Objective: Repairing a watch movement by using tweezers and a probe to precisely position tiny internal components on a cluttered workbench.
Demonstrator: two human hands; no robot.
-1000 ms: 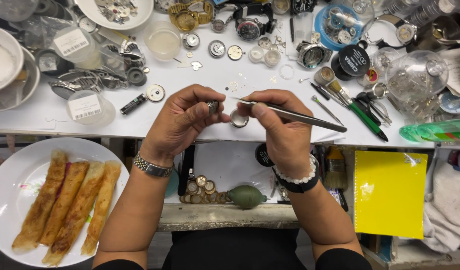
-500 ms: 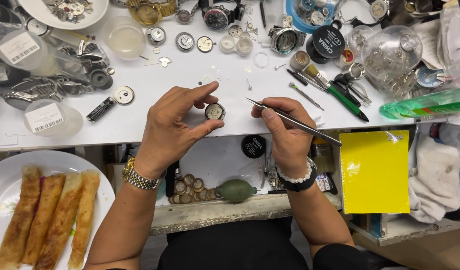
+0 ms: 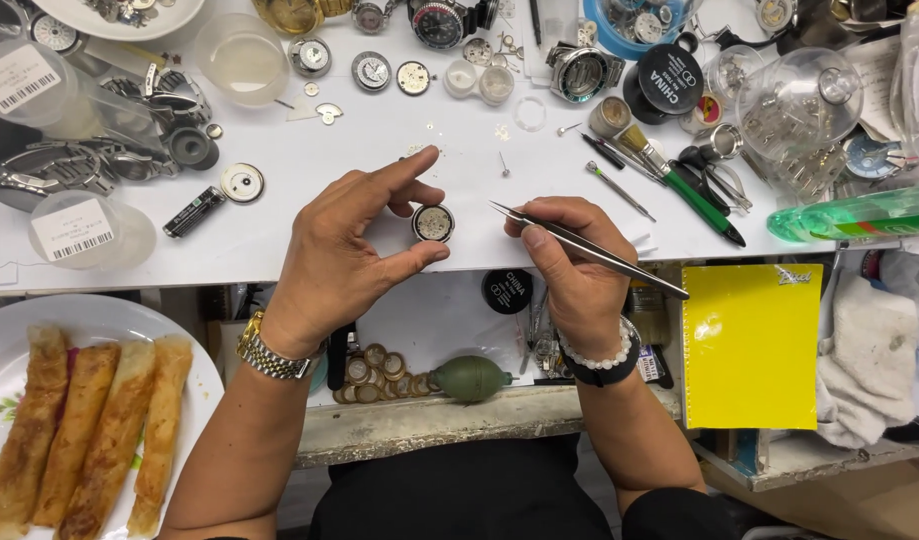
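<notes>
The left hand (image 3: 344, 255) pinches a round watch movement (image 3: 432, 223), apparently; the right hand (image 3: 569, 265) grips tweezers (image 3: 579, 247) beside it.

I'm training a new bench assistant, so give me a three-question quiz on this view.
1. True or false: the left hand pinches the round watch movement.
2. What does the right hand hold? A) brush B) tweezers C) green bottle
3. The plate of fried rolls lies on the person's ____ side.

Key: 1 true; 2 B; 3 left.
</notes>
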